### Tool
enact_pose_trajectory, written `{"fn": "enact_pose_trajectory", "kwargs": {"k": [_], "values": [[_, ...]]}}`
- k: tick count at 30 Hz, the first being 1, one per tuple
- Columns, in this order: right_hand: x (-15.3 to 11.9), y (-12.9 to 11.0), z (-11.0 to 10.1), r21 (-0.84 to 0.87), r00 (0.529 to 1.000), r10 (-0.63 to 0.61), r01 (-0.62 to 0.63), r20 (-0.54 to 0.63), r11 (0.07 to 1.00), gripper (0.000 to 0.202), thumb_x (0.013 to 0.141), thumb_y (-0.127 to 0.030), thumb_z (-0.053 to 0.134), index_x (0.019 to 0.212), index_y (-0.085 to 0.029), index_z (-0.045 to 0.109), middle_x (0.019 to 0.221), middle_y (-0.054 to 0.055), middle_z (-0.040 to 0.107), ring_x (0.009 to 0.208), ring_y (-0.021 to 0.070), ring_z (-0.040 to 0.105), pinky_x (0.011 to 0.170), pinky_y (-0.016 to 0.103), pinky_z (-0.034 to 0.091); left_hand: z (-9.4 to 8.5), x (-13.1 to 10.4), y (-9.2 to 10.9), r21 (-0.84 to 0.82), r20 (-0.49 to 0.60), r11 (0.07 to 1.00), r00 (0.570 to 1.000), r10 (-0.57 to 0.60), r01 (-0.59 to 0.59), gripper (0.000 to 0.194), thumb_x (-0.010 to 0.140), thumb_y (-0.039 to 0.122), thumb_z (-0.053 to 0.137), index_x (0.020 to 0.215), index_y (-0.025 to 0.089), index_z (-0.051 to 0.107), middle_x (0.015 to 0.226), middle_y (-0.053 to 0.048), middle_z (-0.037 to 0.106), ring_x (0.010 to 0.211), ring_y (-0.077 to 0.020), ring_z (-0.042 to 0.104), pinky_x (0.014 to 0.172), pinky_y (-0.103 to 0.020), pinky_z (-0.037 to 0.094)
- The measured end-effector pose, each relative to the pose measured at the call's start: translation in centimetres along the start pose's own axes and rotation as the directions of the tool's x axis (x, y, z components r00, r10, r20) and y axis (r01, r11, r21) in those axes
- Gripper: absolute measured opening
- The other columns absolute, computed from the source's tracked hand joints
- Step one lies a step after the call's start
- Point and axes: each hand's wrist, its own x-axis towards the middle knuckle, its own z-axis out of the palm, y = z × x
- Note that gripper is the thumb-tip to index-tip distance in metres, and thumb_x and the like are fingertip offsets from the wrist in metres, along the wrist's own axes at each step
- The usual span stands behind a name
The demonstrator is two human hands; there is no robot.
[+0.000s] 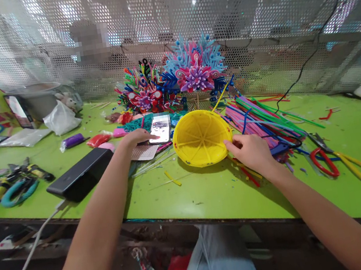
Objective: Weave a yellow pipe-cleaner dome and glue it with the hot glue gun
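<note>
Green table: it spreads under everything here, in front of, behind and to both sides of the yellow bowl (201,138), my landmark.
Flower pieces: one blue-topped (195,66), one multicoloured (144,92), both behind the bowl.
Stem bundle: coloured stems (254,119) lie to the bowl's right, near it.
Yellow bowl: ahead of me, between my hands, its ribbed inside tipped up towards me; the rim looks nearly round, so I see no clear long axis.
Right hand (253,153): the nearer one, touching the bowl's right rim; my thumb and fingers pinch its edge, the rest curled in.
Left hand (138,137): left of the bowl, apart from it; partly bent, a fingertip on the phone. I cannot tell if the hidden fingers grip anything.
Phone (163,130): just beside the bowl's left rim, screen up.
Yellow scrap (173,179): in front and left of the bowl.
</note>
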Motion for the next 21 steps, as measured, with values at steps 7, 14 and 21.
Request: {"fn": "enact_pose_trajectory", "kwargs": {"k": [7, 14, 21], "values": [[0.1, 0.2, 0.2, 0.012, 1.000, -0.004, 0.004, -0.023, 1.000, 0.040, 0.090, -0.049, 0.048, 0.070, -0.020, 0.066, 0.070, 0.007, 0.069, 0.065, 0.0196, 0.057, 0.057, 0.028, 0.024, -0.1, 0.1, 0.3, -0.004, 0.013, 0.997, 0.997, -0.072, 0.072, 0.045, 0.062, 0.060, 0.074, 0.057, 0.021, 0.051, 0.059, -0.002, 0.053, 0.052, -0.0167, 0.046, 0.056, -0.032, 0.035], [0.0, 0.2, 0.2, 0.018, 1.000, 0.002, -0.002, -0.025, 1.000, 0.040, 0.090, -0.050, 0.048, 0.070, -0.020, 0.066, 0.069, 0.006, 0.069, 0.065, 0.0198, 0.057, 0.057, 0.029, 0.023, 0.0, -0.3, 0.7, -0.008, -0.039, 0.996, 0.995, -0.091, 0.091, 0.042, 0.061, 0.056, 0.075, 0.057, 0.020, 0.053, 0.067, -0.005, 0.059, 0.060, -0.0201, 0.054, 0.059, -0.032, 0.038], [0.1, 0.1, 0.2, 0.015, 1.000, 0.007, -0.007, -0.019, 1.000, 0.039, 0.090, -0.050, 0.048, 0.069, -0.021, 0.064, 0.070, 0.006, 0.069, 0.066, 0.0197, 0.058, 0.057, 0.028, 0.023, 0.0, -1.2, 1.3, -0.039, -0.041, 0.994, 0.993, -0.108, 0.107, 0.039, 0.058, 0.055, 0.076, 0.056, 0.021, 0.057, 0.060, -0.003, 0.057, 0.053, -0.0182, 0.050, 0.054, -0.031, 0.034]]}}
